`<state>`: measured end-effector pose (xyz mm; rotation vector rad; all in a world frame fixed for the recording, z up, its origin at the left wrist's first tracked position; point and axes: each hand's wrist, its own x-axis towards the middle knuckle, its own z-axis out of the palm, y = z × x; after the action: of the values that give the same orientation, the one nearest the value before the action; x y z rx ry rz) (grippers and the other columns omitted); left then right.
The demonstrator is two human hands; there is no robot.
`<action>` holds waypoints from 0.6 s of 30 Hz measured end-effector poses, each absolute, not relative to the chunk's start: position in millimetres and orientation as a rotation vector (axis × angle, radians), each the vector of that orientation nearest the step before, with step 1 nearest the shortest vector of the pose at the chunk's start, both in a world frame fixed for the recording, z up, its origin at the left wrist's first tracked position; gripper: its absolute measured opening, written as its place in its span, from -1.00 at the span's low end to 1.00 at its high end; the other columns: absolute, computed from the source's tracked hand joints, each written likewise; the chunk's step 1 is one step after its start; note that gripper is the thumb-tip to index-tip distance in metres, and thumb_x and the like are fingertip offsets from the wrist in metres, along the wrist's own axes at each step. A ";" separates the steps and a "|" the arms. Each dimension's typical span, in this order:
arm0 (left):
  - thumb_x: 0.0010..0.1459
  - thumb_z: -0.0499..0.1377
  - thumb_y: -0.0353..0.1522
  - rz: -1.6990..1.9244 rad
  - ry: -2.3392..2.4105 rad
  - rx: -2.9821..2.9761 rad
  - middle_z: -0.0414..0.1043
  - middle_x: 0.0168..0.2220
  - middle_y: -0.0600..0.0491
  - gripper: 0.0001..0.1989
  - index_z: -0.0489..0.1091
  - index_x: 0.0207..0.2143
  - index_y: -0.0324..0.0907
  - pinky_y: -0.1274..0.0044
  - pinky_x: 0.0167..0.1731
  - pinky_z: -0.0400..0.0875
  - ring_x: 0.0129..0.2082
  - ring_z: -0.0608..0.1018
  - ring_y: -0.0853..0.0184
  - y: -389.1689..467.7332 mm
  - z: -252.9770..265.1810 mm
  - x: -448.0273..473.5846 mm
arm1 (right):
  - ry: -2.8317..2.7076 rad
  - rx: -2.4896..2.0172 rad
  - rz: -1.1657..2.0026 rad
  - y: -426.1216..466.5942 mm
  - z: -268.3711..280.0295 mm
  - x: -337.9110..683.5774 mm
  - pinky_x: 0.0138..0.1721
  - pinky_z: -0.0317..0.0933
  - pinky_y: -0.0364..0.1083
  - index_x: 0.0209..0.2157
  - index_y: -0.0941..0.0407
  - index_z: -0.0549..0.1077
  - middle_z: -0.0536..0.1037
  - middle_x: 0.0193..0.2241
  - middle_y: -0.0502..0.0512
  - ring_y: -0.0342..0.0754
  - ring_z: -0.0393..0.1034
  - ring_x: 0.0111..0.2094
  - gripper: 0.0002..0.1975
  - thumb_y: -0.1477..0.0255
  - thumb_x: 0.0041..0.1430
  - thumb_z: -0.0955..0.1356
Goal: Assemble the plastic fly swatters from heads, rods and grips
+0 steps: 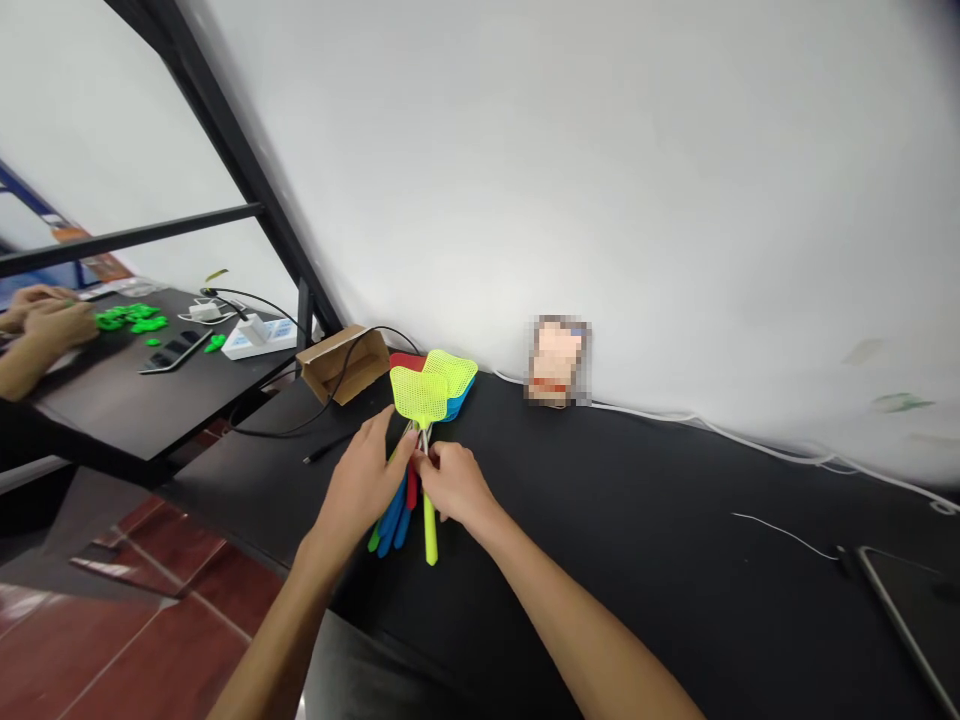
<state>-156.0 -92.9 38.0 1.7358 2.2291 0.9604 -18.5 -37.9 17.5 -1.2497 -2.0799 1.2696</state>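
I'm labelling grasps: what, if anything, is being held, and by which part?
The right hand pinches the front yellow fly swatter by its thin shaft, below the mesh; whether the left hand grips is unclear.

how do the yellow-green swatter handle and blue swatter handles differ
The yellow-green plastic swatter handle points almost straight down the picture; the blue plastic swatter handles slant toward lower left. The yellow-green one sits apart at right; the blue ones bunch together further left. Both are long and slim.

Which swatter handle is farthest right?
The yellow handle, by the right hand; the red handle, blue handles and green handle lie to its left.
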 end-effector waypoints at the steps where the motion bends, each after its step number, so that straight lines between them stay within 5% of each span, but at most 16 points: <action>1: 0.37 0.05 -0.13 1.046 2.287 1.743 0.36 0.23 -0.23 -0.51 0.32 0.21 -0.21 0.15 0.24 0.25 0.27 0.37 -0.05 -105.1 40.8 -145.9 | -2.053 -1.234 1.273 -40.2 17.0 -13.4 -0.40 0.26 -0.08 -0.39 0.07 0.42 0.56 -0.48 0.08 -0.02 0.47 -0.52 -0.65 0.22 0.43 0.21; 5: 0.35 0.13 -0.22 1.374 2.116 1.828 0.37 0.22 -0.15 -0.58 0.33 0.21 -0.14 0.21 0.25 0.27 0.25 0.40 0.04 -149.5 37.1 -99.4 | -1.974 -1.175 1.272 -54.1 15.4 24.9 -0.43 0.17 -0.14 -0.40 0.06 0.32 0.48 -0.51 -0.02 -0.11 0.38 -0.53 -0.64 0.19 0.47 0.19; 10: 0.40 0.10 -0.16 1.373 1.621 1.230 0.49 0.13 -0.08 -0.64 0.42 0.12 -0.11 0.32 0.12 0.42 0.12 0.53 0.13 -147.0 20.7 -40.4 | -1.914 -1.094 1.312 -72.1 17.3 98.5 -0.46 0.10 -0.17 -0.36 0.05 0.31 0.30 -0.56 -0.13 -0.18 0.24 -0.56 -0.60 0.10 0.49 0.17; 18: 0.48 -0.08 -0.14 1.173 1.315 1.480 0.54 0.03 -0.09 -0.56 0.47 0.05 -0.17 0.30 0.15 0.34 0.08 0.52 0.16 -72.6 4.6 24.6 | -2.049 -1.215 1.059 -64.6 20.5 184.0 -0.30 0.17 -0.08 -0.10 0.06 0.46 0.52 -0.37 -0.01 -0.06 0.39 -0.38 -0.73 0.25 0.48 0.20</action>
<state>24.6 -72.6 4.6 1.4803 1.3149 1.1733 184.0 -64.6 20.5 -1.2148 -2.0489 1.0587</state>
